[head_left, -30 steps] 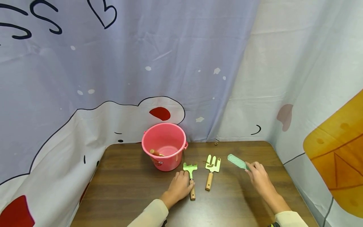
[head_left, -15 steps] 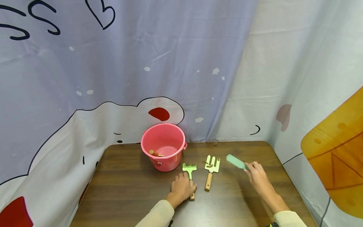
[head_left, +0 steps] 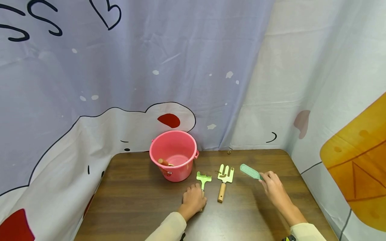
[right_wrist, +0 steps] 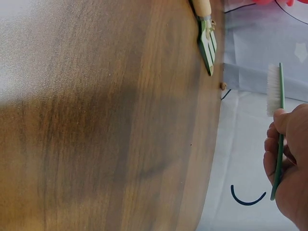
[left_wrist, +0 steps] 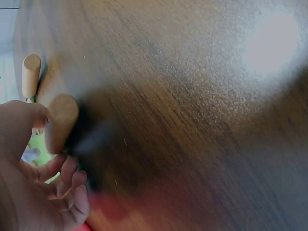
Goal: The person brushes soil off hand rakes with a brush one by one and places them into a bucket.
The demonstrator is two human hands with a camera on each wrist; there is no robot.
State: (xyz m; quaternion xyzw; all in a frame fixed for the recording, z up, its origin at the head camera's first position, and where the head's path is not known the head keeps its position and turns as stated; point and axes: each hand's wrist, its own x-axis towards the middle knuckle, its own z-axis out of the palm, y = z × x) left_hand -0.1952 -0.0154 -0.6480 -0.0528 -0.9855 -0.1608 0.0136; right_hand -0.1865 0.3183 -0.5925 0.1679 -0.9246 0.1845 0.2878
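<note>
My left hand grips the wooden handle of a small green hand rake, whose toothed head points away from me. The left wrist view shows the handle's round end between thumb and fingers. My right hand holds a brush with a pale green back, raised above the table; its white bristles show in the right wrist view. Between the hands lies a pale green hand fork with a wooden handle, several small brown bits on its tines.
A pink bucket stands at the table's back, a brown-handled tool inside it. Near the back edge of the wooden table lies a tiny brown ring. A printed curtain hangs right behind.
My left hand has closed round the rake's handle, and the rake's head has shifted slightly right and tilted. The right hand with the brush stays nearly still.
</note>
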